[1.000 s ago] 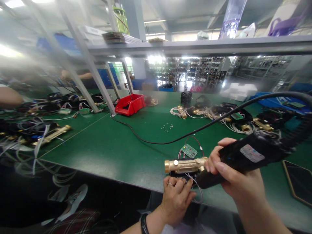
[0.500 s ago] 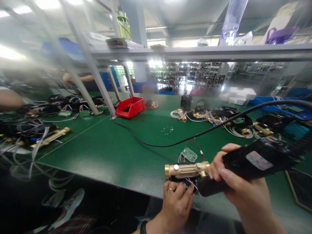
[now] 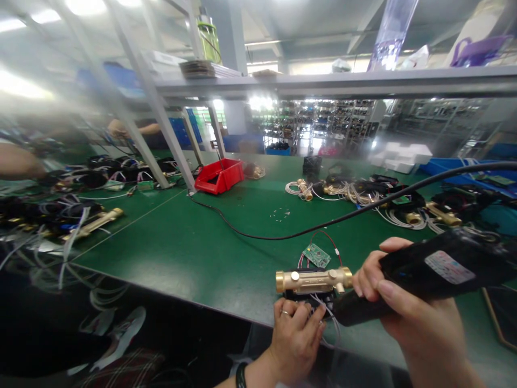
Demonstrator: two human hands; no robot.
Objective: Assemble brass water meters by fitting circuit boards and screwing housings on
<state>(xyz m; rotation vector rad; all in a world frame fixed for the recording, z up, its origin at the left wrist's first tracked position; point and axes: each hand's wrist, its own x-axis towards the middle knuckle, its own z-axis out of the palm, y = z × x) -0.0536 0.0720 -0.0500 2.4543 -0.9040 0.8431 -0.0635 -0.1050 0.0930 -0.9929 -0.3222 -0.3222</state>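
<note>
My right hand (image 3: 407,302) is wrapped around a black electric screwdriver (image 3: 428,272) with a pale label. Its narrower front end points left, close to my left fingertips; the tip itself cannot be made out. My left hand (image 3: 297,337), wearing a ring, curls its fingers over the black housing (image 3: 290,295) at the table's front edge. Along that housing lies a brass pipe fitting (image 3: 313,281) with round ends. Thin grey wires (image 3: 329,312) pass by the left fingers. Behind the fitting, a green circuit board (image 3: 317,255) is joined by red and dark wires.
A black cable (image 3: 283,237) crosses the green table (image 3: 194,248). Small pale pieces (image 3: 279,215) lie behind it. A red bin (image 3: 220,177) stands by the shelf post. More brass assemblies (image 3: 444,213) sit at right and left (image 3: 95,223). A dark flat device (image 3: 503,312) lies far right.
The view has shifted slightly, so the table things appear a little further right. Both hands keep their places at the fitting, and the screwdriver stays in my right hand.
</note>
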